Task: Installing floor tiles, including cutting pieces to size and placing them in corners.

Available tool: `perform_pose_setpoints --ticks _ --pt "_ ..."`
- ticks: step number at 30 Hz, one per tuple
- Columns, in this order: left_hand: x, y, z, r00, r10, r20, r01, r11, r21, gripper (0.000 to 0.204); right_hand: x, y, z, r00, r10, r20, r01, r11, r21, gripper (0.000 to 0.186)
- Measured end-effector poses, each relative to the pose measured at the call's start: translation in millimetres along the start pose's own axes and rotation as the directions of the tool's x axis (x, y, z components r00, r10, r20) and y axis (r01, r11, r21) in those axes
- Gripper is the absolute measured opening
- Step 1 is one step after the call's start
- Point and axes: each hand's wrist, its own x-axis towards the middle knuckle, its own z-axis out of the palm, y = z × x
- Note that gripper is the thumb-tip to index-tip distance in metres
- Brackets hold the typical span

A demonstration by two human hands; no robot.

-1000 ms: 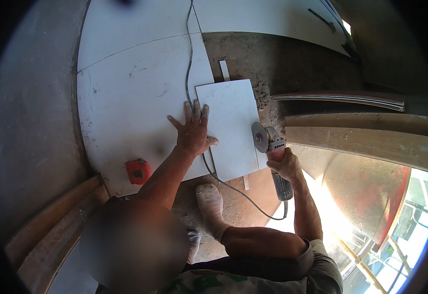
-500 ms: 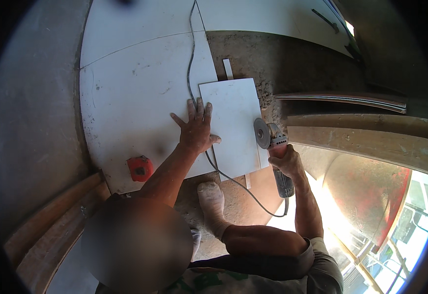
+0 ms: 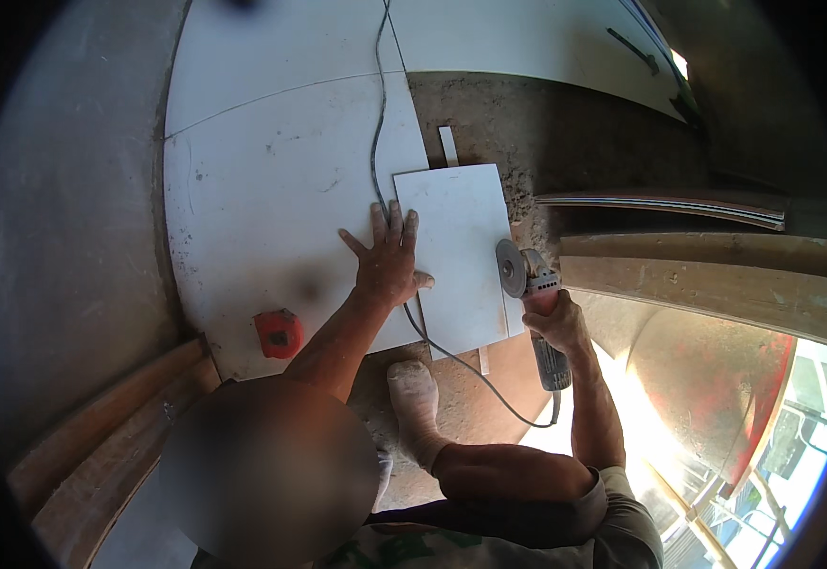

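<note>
Bracing a loose white tile (image 3: 461, 242) with the left hand (image 3: 387, 270): palm down, fingers spread, nothing grasped. It straddles the tile's left edge, thumb and nearest finger on the tile, the rest over the big floor tile (image 3: 252, 209). Right hand (image 3: 557, 324) is wrapped round the body of an angle grinder (image 3: 551, 365). Disc (image 3: 511, 268) sits just ahead of that hand, at the tile's right edge; can't tell if it's touching or spinning.

Loose tile is between the two hands, overlapping the floor tile. White strips stick out from under it: one (image 3: 447, 145) ahead of the left hand, one (image 3: 484, 360) nearer the body.

In the way: power cord (image 3: 495, 386) loops from the grinder's tail, crosses the tile's near left corner, passes under the left hand and runs on ahead. Foot (image 3: 415, 394) is planted close to the tile's near edge, between the hands.

Around: red tape measure (image 3: 279, 334) left of the left forearm, wooden boards (image 3: 110, 431) further left. Thick planks (image 3: 698, 289) right of the right hand, stacked thin strips (image 3: 669, 206) beyond them. Dark narrow tool (image 3: 631, 49) far ahead of the right hand.
</note>
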Motion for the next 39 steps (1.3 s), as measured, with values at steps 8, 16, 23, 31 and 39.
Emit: perform_pose_setpoints --ticks 8,16,23,31,39 --pt "-1 0 2 1.0 0.002 -0.016 -0.002 1.0 -0.019 0.11 1 -2 0 1.0 -0.007 -0.017 0.007 1.0 -0.009 0.065" --pt "0 -1 3 1.0 0.0 -0.018 0.0 1.0 -0.023 0.111 6 -3 1 0.999 -0.022 -0.034 0.021 1.0 -0.015 0.065" --pt "0 -1 2 1.0 -0.001 -0.017 0.001 1.0 -0.03 0.111 11 -2 0 0.998 -0.05 -0.032 0.05 0.999 0.016 0.068" --pt "-1 0 -1 1.0 0.003 -0.017 -0.003 1.0 -0.025 0.109 11 -1 2 1.0 -0.013 -0.016 0.013 1.0 0.004 0.065" --pt "-1 -1 1 1.0 0.004 -0.026 -0.004 1.0 -0.026 0.11 10 -1 4 0.997 -0.072 -0.034 0.072 0.997 0.017 0.069"
